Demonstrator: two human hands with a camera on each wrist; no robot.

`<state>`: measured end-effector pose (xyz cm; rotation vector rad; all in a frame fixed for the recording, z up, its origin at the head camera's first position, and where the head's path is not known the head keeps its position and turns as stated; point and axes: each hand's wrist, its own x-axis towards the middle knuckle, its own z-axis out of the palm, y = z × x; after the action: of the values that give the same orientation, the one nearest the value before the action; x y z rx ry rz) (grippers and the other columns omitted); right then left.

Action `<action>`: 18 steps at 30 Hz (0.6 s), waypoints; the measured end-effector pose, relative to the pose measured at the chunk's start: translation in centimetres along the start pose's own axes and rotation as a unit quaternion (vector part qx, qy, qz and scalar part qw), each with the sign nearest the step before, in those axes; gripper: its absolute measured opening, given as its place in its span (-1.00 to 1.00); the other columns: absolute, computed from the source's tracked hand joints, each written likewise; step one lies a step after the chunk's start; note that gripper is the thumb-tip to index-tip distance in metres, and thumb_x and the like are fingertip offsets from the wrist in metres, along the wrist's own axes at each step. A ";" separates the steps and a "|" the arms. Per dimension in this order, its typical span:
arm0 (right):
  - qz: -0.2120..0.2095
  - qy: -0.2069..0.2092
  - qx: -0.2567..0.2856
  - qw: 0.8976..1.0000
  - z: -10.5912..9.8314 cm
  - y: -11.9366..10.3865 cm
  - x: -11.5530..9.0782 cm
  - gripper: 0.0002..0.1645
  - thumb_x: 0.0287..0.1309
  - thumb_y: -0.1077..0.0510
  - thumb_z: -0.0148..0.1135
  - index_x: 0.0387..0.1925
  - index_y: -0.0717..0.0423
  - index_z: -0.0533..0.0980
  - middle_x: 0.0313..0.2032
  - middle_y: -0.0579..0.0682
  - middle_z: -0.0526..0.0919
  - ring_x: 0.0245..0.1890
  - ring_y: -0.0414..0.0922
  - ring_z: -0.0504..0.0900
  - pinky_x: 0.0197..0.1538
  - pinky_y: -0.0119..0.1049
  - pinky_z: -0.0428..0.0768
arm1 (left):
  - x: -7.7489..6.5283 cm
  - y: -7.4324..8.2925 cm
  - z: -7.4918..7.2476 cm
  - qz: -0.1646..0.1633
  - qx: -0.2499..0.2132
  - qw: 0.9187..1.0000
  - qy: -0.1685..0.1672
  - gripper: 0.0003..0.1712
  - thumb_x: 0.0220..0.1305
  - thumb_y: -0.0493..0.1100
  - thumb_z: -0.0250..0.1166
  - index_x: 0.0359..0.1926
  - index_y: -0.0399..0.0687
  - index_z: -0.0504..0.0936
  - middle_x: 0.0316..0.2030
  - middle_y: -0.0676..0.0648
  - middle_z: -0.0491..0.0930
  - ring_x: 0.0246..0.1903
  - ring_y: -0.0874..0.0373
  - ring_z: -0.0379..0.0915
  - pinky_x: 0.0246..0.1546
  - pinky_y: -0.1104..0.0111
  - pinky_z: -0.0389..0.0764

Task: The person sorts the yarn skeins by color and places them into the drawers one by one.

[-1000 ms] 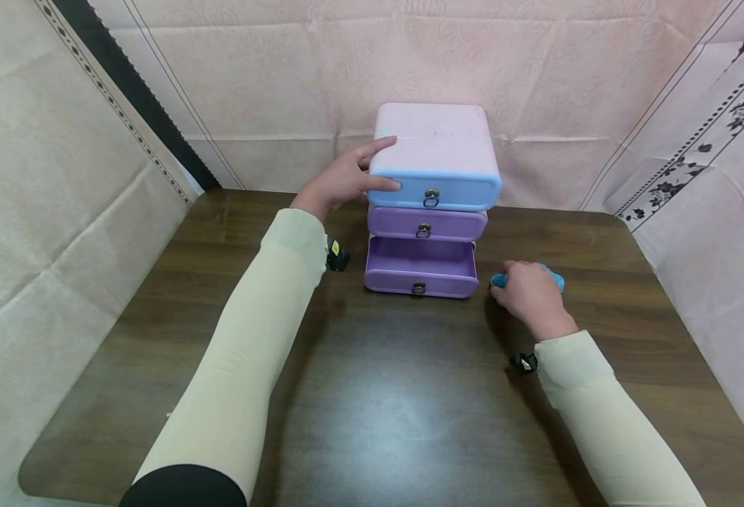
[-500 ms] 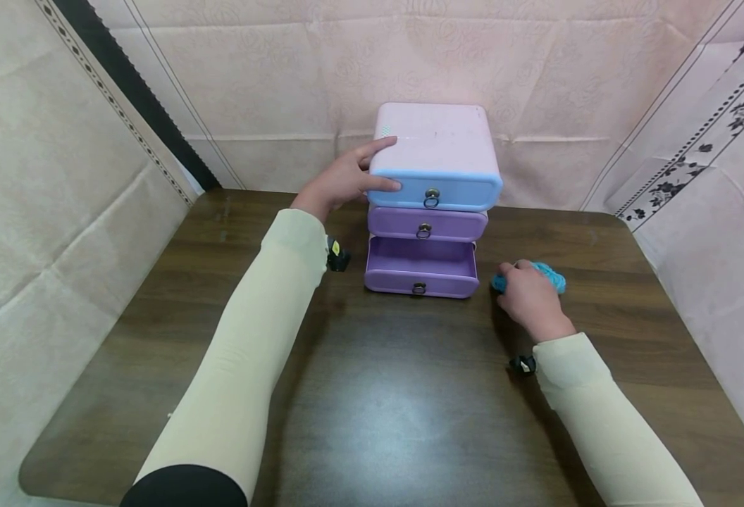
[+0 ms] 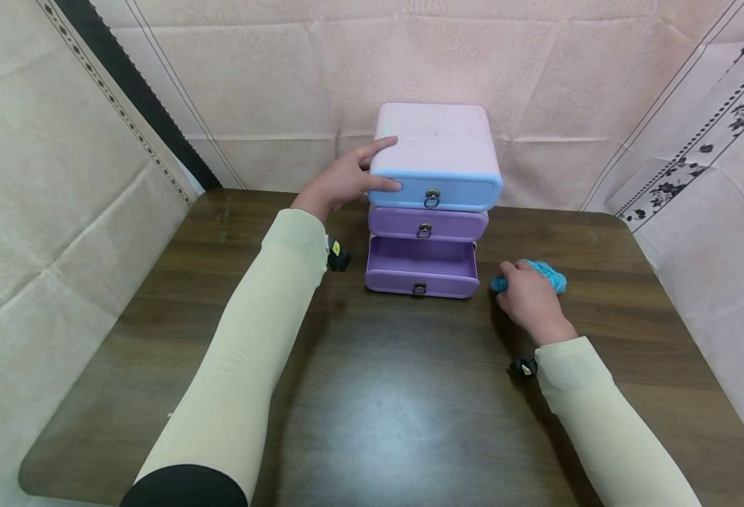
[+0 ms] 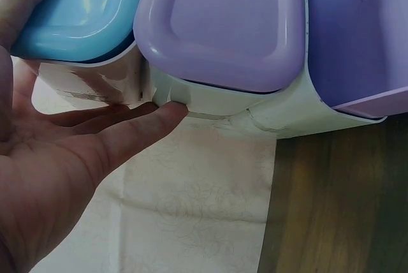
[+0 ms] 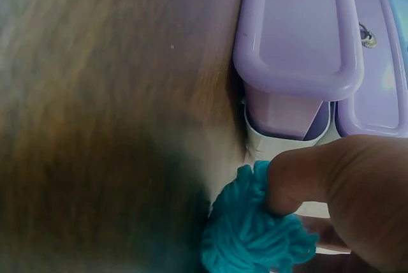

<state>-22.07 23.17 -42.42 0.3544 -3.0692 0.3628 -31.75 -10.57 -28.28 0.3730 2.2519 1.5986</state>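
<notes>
A small cabinet (image 3: 438, 137) with a pink top stands at the back of the table, its blue top drawer (image 3: 404, 191) and purple middle drawer (image 3: 448, 223) closed. The purple bottom drawer (image 3: 385, 280) is pulled out, with nothing visible inside. My left hand (image 3: 342, 179) rests on the cabinet's left upper corner, thumb on the blue front; the left wrist view shows straight fingers (image 4: 143, 129) against the side. Right of the drawer, my right hand (image 3: 530, 299) pinches a bundle of turquoise yarn (image 5: 245, 228) low at the table surface. Part of the yarn is hidden under that hand.
The brown wooden table (image 3: 372, 394) extends in front of the cabinet and to both sides. A pale cloth backdrop (image 3: 251, 77) hangs close behind the cabinet, and more cloth borders the left and right sides.
My right hand has shifted slightly over the yarn, so more of the turquoise bundle shows beyond the knuckles. My left hand, the cabinet and the drawers have stayed in place.
</notes>
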 end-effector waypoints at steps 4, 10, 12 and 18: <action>-0.007 0.009 0.004 1.000 0.1 0.0 -0.1 -0.64 0.10 0.25 0.24 -0.03 0.27 0.47 -0.20 0.24 0.52 -0.21 0.17 0.53 -0.15 0.10 0.54 | 0.1 0.0 0.0 0.000 -0.001 1.000 0.001 0.02 0.05 -0.13 0.49 0.43 0.56 0.16 0.42 -0.10 0.16 0.16 0.06 0.41 0.15 0.14 0.49; -0.016 0.032 0.018 0.999 0.1 -0.1 -0.2 -0.68 0.12 0.25 0.21 -0.06 0.24 0.47 -0.21 0.20 0.52 -0.23 0.15 0.53 -0.15 0.09 0.53 | 0.2 -0.1 -0.1 0.000 0.004 1.000 0.002 0.01 0.05 -0.11 0.50 0.42 0.58 0.16 0.44 -0.06 0.14 0.17 0.07 0.40 0.16 0.14 0.48; -0.018 0.038 0.023 0.999 0.1 -0.2 -0.2 -0.70 0.12 0.26 0.22 -0.08 0.24 0.48 -0.23 0.20 0.52 -0.24 0.14 0.53 -0.16 0.09 0.53 | 0.2 -0.2 -0.1 0.001 0.005 1.000 0.002 0.02 0.04 -0.11 0.50 0.42 0.57 0.16 0.44 -0.05 0.13 0.17 0.07 0.40 0.16 0.15 0.48; -0.010 0.032 0.038 0.999 0.3 -0.5 -0.4 -0.73 0.13 0.25 0.25 -0.11 0.21 0.50 -0.25 0.17 0.53 -0.29 0.10 0.51 -0.19 0.04 0.54 | 0.2 -0.4 -0.1 0.003 0.006 1.000 0.002 0.02 0.04 -0.11 0.50 0.42 0.57 0.16 0.44 -0.05 0.12 0.16 0.07 0.41 0.13 0.16 0.50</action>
<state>-21.60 22.71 -42.66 0.3694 -2.9929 0.4805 -31.95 -10.73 -28.65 0.3796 2.2661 1.5906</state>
